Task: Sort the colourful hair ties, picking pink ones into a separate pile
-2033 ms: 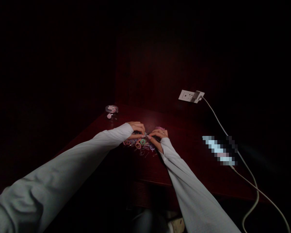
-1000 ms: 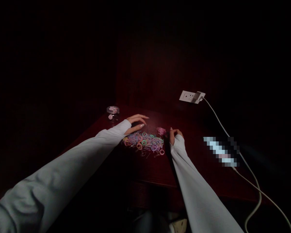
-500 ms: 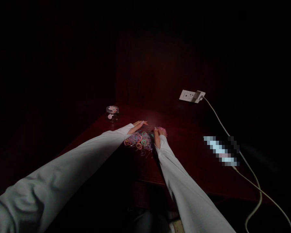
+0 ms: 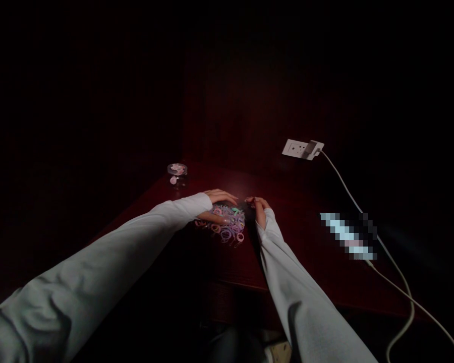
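Observation:
A heap of small pastel hair ties (image 4: 227,233), pink, purple, green and orange, lies on the dark red table. My left hand (image 4: 220,201) rests over the far left side of the heap. Its fingers are stretched out and its thumb lies across the ties. Just right of the heap, my right hand (image 4: 262,209) stands on its side with fingers loosely bent toward the left hand. A small gap separates it from the ties, and I see nothing held in it.
A clear round jar (image 4: 177,174) with a pink-patterned lid stands at the table's back left. On the right lies a pixelated phone-like thing (image 4: 346,234) with a white cable (image 4: 393,283). A charger sits in a wall socket (image 4: 298,149). The surroundings are very dark.
My left hand has moved right and its thumb has come down over the hair ties. My right hand has shifted right, away from the heap, and the pink bunch beside it no longer shows.

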The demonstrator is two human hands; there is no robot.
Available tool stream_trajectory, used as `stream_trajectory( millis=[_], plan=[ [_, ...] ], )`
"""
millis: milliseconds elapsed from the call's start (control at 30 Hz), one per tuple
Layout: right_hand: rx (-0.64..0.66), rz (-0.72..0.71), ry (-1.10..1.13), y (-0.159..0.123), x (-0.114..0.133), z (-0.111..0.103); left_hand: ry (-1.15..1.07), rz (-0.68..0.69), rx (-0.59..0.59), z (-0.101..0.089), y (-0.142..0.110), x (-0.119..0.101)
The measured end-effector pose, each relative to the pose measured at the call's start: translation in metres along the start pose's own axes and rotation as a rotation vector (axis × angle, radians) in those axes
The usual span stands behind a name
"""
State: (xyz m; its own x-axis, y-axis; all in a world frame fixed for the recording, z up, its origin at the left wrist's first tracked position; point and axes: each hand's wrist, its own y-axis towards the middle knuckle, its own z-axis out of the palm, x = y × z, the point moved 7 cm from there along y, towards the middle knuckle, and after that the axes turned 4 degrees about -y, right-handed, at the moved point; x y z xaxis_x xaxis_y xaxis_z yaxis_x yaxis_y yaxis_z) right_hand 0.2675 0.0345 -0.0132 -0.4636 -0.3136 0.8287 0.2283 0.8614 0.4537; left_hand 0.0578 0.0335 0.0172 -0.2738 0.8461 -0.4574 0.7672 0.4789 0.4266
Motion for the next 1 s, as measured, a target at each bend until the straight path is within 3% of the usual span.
stream_trajectory(
  millis=[133, 300, 700, 833, 1000],
  plan=[
    [0.007, 0.085, 0.050, 0.000, -0.011, 0.001, 0.118, -0.017, 0.031, 0.014, 0.007, -0.018],
    [-0.011, 0.122, 0.077, -0.004, -0.007, 0.007, 0.181, 0.001, 0.096, 0.036, 0.011, -0.026],
    [0.043, 0.062, -0.005, -0.005, -0.004, 0.012, 0.047, 0.131, 0.123, 0.055, 0.021, 0.001],
    [0.047, 0.063, 0.028, -0.006, -0.004, 0.014, -0.061, 0.188, 0.074, 0.051, 0.024, 0.006],
    [0.070, 0.056, 0.022, -0.005, -0.006, 0.016, -0.132, 0.146, -0.005, 0.033, 0.021, 0.009]
  ],
)
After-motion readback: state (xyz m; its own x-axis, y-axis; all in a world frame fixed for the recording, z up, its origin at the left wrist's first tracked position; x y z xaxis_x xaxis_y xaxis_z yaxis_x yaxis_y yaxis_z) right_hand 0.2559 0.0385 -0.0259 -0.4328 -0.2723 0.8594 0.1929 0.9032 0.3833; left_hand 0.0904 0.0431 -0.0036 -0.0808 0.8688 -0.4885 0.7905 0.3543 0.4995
